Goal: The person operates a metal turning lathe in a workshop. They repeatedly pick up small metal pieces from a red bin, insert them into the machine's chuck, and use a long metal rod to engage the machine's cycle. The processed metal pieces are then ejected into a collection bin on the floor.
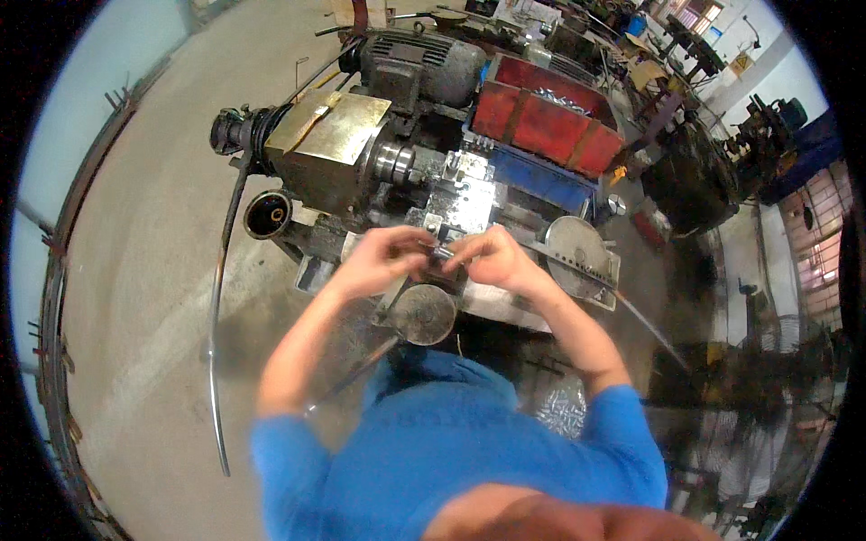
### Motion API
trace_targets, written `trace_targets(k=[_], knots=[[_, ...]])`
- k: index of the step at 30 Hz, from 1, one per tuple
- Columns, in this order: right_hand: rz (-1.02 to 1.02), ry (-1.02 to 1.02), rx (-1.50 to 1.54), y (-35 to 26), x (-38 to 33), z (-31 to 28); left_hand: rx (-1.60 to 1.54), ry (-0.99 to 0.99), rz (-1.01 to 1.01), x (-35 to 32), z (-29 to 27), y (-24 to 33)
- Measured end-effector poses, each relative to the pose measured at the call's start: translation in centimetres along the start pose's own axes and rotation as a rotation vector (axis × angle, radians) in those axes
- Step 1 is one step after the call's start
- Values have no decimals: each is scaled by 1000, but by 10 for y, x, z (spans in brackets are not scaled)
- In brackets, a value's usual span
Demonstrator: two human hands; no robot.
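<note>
Close together in front of a lathe-like machine, my two hands meet at a small shiny metal piece, roughly cylindrical. My left hand has its fingers bent and closed around the left end of the piece. From the other side, the fingertips of my right hand pinch it. Its exact kind is too small and blurred to tell. Just beyond the hands is the machine's bright metal slide, with the round chuck to its left. A round metal disc sits below my hands, near my body.
Behind the slide stand a red metal bin holding small metal parts and a blue tray. A motor is at the back. To the right is a round plate with a long rod. A heap of small metal parts lies low right.
</note>
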State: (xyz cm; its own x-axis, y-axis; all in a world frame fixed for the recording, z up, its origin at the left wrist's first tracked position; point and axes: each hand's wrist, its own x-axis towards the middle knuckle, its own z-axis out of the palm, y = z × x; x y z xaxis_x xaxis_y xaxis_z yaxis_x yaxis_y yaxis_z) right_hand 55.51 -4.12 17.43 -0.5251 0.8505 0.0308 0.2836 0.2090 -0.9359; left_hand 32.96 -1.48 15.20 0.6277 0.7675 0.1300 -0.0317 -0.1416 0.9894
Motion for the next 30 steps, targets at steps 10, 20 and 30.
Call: trace_targets(k=[10, 20, 30], knots=[[57, 70, -1385, 22, 137, -11, 1144, 762, -190, -158, -184, -5], [59, 102, -1288, 50, 149, -6, 1012, 807, -608, -251, -171, -69], [22, 116, -1272, 58, 147, -10, 1461, 770, -761, -236, -202, -83]])
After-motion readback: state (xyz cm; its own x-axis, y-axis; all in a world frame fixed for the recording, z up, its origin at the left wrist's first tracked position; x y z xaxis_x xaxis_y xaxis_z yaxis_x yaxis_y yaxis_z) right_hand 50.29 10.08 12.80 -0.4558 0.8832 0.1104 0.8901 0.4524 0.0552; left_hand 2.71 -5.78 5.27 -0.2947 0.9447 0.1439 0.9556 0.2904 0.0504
